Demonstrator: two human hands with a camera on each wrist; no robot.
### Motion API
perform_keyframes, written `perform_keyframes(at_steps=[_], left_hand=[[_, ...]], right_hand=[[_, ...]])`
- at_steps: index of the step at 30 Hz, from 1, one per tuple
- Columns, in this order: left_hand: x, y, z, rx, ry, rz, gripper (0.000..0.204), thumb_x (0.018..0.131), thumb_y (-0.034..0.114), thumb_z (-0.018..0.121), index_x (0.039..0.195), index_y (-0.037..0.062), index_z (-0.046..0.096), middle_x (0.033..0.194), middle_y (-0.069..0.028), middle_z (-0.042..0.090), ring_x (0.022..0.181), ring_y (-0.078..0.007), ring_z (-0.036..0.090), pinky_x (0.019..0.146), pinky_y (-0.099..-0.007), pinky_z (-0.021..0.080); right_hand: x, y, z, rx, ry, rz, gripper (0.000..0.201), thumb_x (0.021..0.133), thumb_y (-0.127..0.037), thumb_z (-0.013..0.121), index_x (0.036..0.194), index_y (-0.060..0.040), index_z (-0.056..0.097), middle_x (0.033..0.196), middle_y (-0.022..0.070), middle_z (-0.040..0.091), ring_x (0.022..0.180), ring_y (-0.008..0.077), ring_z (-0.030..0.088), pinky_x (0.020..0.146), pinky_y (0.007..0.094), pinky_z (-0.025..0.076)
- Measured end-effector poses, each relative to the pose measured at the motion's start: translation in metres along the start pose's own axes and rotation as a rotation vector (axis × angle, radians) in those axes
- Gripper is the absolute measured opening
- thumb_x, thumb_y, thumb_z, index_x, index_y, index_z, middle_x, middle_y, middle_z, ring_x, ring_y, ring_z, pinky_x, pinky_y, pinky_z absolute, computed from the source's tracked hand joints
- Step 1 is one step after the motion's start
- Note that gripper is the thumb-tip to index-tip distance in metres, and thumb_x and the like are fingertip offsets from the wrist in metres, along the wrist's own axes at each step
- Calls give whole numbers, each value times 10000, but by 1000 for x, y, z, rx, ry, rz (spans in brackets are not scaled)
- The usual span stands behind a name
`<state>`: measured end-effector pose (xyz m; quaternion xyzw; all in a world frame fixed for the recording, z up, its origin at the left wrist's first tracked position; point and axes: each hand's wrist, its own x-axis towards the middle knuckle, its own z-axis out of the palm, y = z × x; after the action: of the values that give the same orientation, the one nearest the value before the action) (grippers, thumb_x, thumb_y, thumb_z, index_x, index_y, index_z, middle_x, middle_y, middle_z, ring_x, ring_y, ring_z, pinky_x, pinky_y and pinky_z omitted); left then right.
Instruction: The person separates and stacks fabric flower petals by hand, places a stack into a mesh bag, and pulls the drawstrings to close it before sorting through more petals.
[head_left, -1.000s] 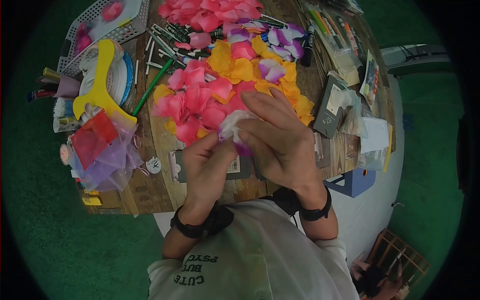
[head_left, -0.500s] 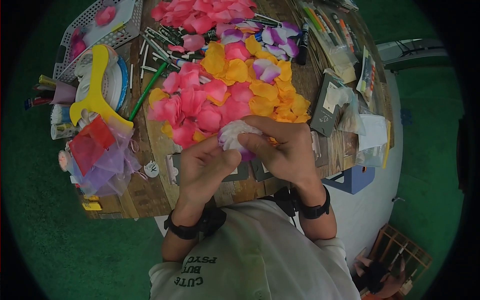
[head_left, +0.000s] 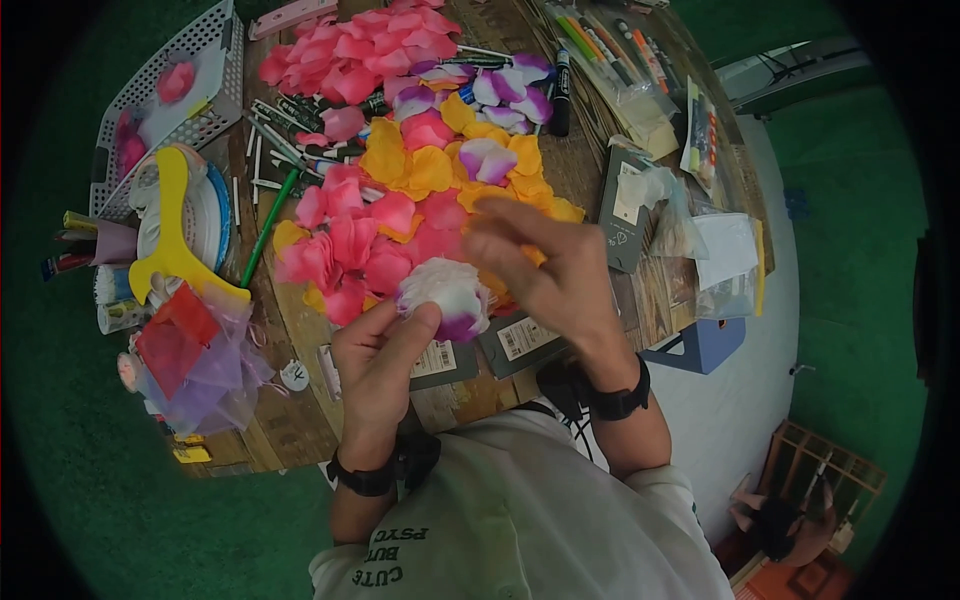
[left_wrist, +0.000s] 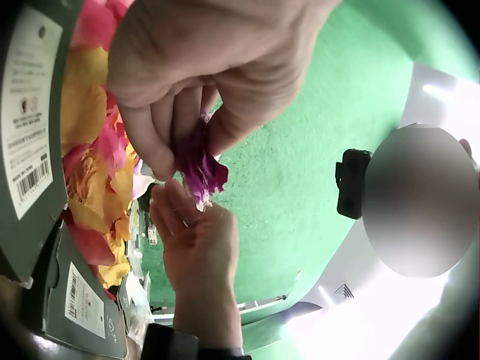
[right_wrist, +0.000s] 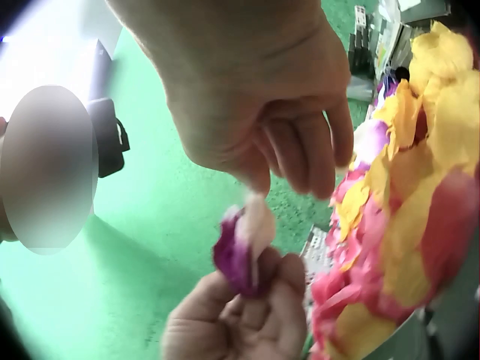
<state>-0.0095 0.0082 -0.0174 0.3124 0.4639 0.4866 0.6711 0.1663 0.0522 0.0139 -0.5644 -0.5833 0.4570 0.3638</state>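
Note:
A stack of white and purple artificial petals (head_left: 452,300) is pinched between the thumb and fingers of my left hand (head_left: 378,365), above the near part of the petal pile. In the left wrist view the purple edges of the petals (left_wrist: 199,166) hang below those fingers. My right hand (head_left: 560,270) is raised just to the right, blurred, its fingers loosely extended. From the right wrist view, its thumb tip is right at the pale upper edge of the petals (right_wrist: 259,225). Pink petals (head_left: 350,240) and yellow petals (head_left: 405,160) lie spread beyond both hands.
Dark boxes with white labels (head_left: 525,338) lie at the table's near edge. On the left are a yellow plastic piece (head_left: 172,215), mesh pouches (head_left: 205,360) and a white perforated basket (head_left: 215,85). Bagged pens (head_left: 610,60) lie at the far right. Another person (head_left: 785,525) is at lower right.
My right hand has come off the petal stack and moved up and away from it. The left hand keeps its pinch, with the petals now fanned out more. The head view has shifted slightly.

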Motion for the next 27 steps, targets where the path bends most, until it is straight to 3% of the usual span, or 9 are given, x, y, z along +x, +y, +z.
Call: perform_keyframes(at_steps=[2, 5, 9, 11, 12, 14, 18, 22, 27], left_hand=[[-1, -1, 0, 24, 26, 19, 141, 857, 96, 635, 915, -32, 648, 770, 40, 606, 683, 0, 499, 599, -163, 385], [-1, 1, 1, -17, 23, 35, 145, 855, 98, 641, 916, -33, 647, 776, 38, 610, 692, -1, 504, 602, -164, 390], [-2, 2, 8, -14, 59, 41, 120, 855, 75, 634, 907, -32, 648, 765, 43, 606, 683, 2, 500, 595, -164, 388], [-1, 2, 6, -4, 93, 47, 109, 854, 68, 632, 900, -29, 648, 757, 47, 603, 677, 5, 497, 590, -163, 386], [-1, -1, 3, 5, 77, 58, 102, 856, 69, 630, 892, -25, 649, 748, 52, 599, 668, 8, 494, 580, -161, 383], [-1, -2, 1, 12, 79, 68, 96, 857, 70, 629, 884, -20, 649, 739, 57, 595, 660, 11, 490, 570, -160, 380], [4, 1, 9, 11, 177, 79, 100, 865, 92, 627, 867, -5, 651, 728, 66, 584, 648, 18, 474, 553, -153, 368], [4, 1, 16, 32, 169, 75, 103, 871, 99, 622, 861, -2, 643, 715, 65, 574, 642, 16, 464, 536, -150, 356], [-1, -5, 9, 52, 133, 202, 71, 868, 41, 588, 869, -21, 623, 714, 54, 571, 645, 14, 465, 535, -153, 353]], right_hand=[[24, 20, -8, -481, 342, -303, 270, 757, -109, 681, 1000, 3, 648, 983, 175, 657, 830, 255, 638, 749, 308, 494], [52, 45, -17, -792, 449, -428, 290, 730, -150, 682, 977, 0, 651, 1145, 220, 585, 1013, 351, 563, 891, 373, 439], [66, 60, -15, -750, 462, -443, 228, 646, -110, 660, 850, -8, 674, 1040, 202, 619, 1016, 338, 559, 934, 429, 393], [64, 55, -18, -598, 343, -312, 261, 721, -129, 674, 933, 23, 676, 1239, 245, 521, 1140, 349, 511, 962, 358, 393], [62, 53, -18, -592, 335, -317, 261, 721, -129, 674, 933, 23, 676, 1239, 245, 521, 1140, 349, 511, 962, 358, 393], [53, 48, -21, -238, 463, -272, 195, 706, -140, 653, 839, -7, 703, 1154, 238, 576, 1086, 351, 539, 959, 399, 391], [13, -8, -38, 132, 268, -103, 214, 703, -79, 669, 879, 41, 691, 1182, 196, 586, 1145, 304, 523, 976, 362, 367], [-9, -22, -17, 23, -39, -323, 161, 660, -29, 679, 805, 42, 687, 1099, 201, 621, 1115, 331, 541, 996, 444, 348], [-9, -7, 21, -381, 90, -506, 149, 688, -61, 691, 816, 16, 689, 1066, 200, 626, 1092, 339, 561, 1017, 469, 333]])
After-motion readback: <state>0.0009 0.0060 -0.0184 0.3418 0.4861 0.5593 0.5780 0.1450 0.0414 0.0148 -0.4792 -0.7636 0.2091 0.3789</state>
